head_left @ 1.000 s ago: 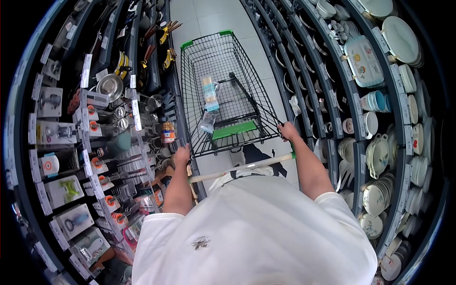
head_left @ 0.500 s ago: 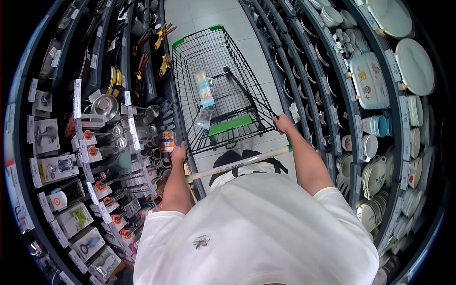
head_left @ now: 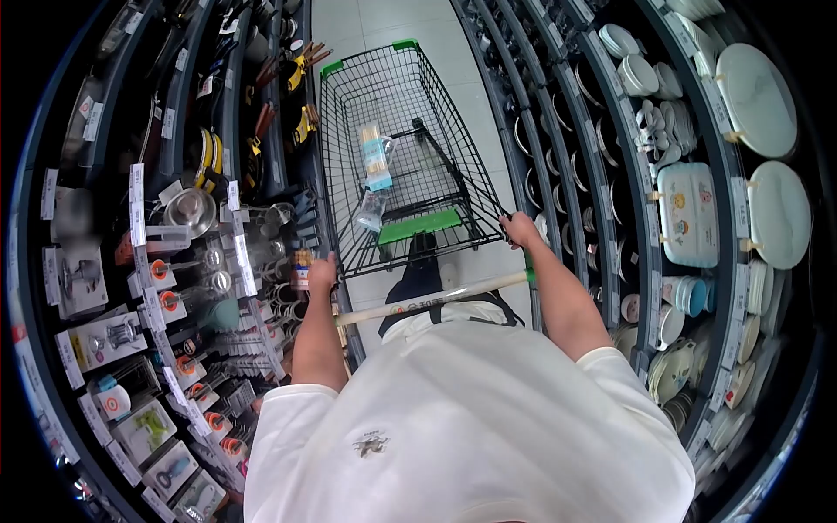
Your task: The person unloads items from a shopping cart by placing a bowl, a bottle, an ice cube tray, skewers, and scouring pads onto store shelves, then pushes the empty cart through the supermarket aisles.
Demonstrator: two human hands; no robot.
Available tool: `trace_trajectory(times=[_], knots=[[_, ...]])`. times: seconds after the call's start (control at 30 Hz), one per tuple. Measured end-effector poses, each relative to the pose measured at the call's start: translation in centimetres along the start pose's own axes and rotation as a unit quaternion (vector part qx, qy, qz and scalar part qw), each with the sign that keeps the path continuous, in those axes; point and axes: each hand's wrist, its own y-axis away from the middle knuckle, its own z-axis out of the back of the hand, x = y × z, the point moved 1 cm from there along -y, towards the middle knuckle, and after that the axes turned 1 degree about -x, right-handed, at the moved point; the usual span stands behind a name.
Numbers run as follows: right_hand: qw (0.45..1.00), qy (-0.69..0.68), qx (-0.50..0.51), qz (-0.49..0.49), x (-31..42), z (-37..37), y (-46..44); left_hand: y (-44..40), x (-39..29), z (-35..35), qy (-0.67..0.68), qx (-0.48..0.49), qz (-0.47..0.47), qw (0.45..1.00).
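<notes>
A black wire shopping cart with green corner caps stands in front of me. My left hand is closed around the near left rim of its basket. My right hand grips the right rim, a little farther forward. Between my forearms, close to my waist, runs the cart's pale handle bar with lettering. Inside the basket lies a long clear pack of light-coloured sticks with a blue label. Nearer to me is a small clear plastic packet, its contents unclear, beside the green panel.
The tiled aisle floor stretches ahead between two tall shelf rows. Left of me hang pans, a metal strainer-like bowl and boxed kitchen tools, close to my left arm. On the right are stacked bowls, large plates and a patterned tray.
The shelves on both sides have slid toward me as the cart and I move forward along the aisle. Both hands keep their hold, and one dark-clad leg now shows beneath the cart.
</notes>
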Motion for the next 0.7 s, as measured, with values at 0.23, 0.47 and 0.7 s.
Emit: trace_trajectory(times=[0.23, 0.47, 0.7], knots=[[1.0, 0.016, 0.014, -0.013, 4.8, 2.1, -4.8, -5.6, -4.1, 3.5, 0.013, 0.018, -0.013, 1.0], [1.0, 0.0, 0.001, -0.013, 8.0, 3.5, -12.0, -11.9, -8.7, 6.5, 0.044, 0.004, -0.004, 0.999], [1.0, -0.028, -0.012, -0.007, 13.6, 6.1, -15.5, -20.5, -10.6, 6.3, 0.059, -0.017, 0.008, 0.998]])
